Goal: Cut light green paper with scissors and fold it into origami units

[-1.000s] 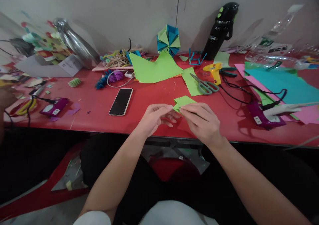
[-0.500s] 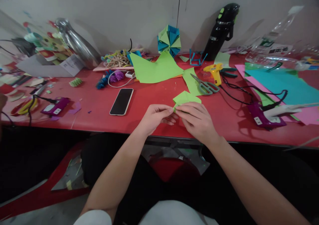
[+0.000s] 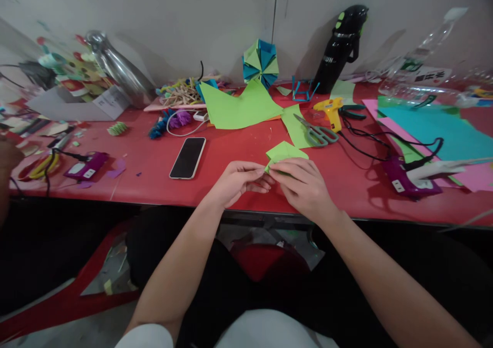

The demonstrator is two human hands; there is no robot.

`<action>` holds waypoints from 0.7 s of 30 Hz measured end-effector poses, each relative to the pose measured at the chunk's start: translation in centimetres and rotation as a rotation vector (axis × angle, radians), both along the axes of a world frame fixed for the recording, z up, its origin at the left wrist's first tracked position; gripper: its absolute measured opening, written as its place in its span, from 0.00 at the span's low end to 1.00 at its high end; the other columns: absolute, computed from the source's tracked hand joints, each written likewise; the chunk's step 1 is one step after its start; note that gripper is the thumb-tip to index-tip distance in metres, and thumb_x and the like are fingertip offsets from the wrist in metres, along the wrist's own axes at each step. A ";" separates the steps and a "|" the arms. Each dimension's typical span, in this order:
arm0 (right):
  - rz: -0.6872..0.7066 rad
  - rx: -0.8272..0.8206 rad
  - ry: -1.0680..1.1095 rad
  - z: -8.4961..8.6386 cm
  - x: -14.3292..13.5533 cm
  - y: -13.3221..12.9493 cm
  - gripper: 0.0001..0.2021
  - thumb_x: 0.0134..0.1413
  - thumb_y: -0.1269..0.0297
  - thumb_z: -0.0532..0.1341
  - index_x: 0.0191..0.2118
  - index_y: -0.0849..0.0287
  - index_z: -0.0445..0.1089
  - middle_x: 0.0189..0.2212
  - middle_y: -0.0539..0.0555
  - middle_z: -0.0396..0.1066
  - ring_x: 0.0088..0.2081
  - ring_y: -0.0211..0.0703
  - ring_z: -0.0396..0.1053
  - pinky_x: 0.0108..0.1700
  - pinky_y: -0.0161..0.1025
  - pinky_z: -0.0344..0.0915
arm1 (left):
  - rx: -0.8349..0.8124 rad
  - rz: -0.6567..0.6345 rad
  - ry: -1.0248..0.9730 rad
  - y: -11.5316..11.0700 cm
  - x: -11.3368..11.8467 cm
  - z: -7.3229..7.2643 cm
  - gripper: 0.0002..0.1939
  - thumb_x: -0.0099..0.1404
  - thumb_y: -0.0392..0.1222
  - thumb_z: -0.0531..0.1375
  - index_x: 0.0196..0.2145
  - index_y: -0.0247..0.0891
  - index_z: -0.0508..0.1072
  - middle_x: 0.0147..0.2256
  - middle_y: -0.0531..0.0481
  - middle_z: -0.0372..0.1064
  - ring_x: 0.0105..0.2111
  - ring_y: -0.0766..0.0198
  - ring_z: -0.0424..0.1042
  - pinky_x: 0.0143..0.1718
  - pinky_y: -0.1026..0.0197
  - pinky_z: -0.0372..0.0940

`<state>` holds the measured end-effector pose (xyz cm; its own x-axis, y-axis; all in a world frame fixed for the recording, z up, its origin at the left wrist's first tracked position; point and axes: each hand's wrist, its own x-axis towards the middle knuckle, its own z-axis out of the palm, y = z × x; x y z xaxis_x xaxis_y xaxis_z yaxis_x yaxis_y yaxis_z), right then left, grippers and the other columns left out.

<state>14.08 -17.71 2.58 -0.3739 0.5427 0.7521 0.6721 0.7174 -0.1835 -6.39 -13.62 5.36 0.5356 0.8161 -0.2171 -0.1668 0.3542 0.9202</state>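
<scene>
A small folded piece of light green paper [image 3: 285,150] is between my hands, just above the front of the red table [image 3: 162,191]. My right hand [image 3: 302,183] closes over its near side and hides part of it. My left hand [image 3: 241,181] pinches its left corner between thumb and forefinger. Behind the paper lie grey-green scissors [image 3: 319,133] on a green paper strip [image 3: 296,124]. Farther back is a larger cut green sheet [image 3: 241,106]. A phone [image 3: 188,158] rests left of my hands.
A yellow glue gun [image 3: 331,112] and a purple power strip [image 3: 410,180] with black cords are on the right, beside coloured sheets [image 3: 435,127]. A black bottle [image 3: 341,50] and a blue-green paper ball [image 3: 261,62] stand by the wall. Another person's hand [image 3: 8,158] shows at far left.
Both hands and the folded paper have shifted very slightly left, with the grip unchanged. At the far left, the other person's hand has come further into view.
</scene>
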 end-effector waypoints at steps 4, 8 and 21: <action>-0.004 0.020 -0.005 0.0 0.0 0.0 0.21 0.59 0.80 0.60 0.53 0.51 0.73 0.48 0.54 0.79 0.52 0.49 0.73 0.52 0.49 0.69 | -0.006 -0.022 -0.017 0.0 -0.1 0.0 0.07 0.59 0.40 0.70 0.34 0.35 0.83 0.32 0.42 0.81 0.30 0.62 0.79 0.34 0.63 0.77; -0.003 0.011 -0.011 0.0 0.0 0.0 0.21 0.60 0.79 0.59 0.53 0.50 0.73 0.49 0.54 0.78 0.52 0.50 0.73 0.52 0.49 0.69 | 0.013 -0.016 0.011 0.0 -0.1 -0.2 0.10 0.60 0.45 0.70 0.34 0.34 0.83 0.32 0.42 0.80 0.29 0.64 0.79 0.34 0.64 0.76; -0.148 -0.389 0.699 0.1 0.7 0.6 0.28 0.55 0.54 0.69 0.60 0.46 0.67 0.68 0.57 0.58 0.70 0.59 0.54 0.67 0.64 0.55 | 0.425 0.239 0.242 0.2 0.5 -0.7 0.13 0.63 0.48 0.67 0.31 0.33 0.79 0.26 0.49 0.76 0.23 0.68 0.75 0.28 0.67 0.73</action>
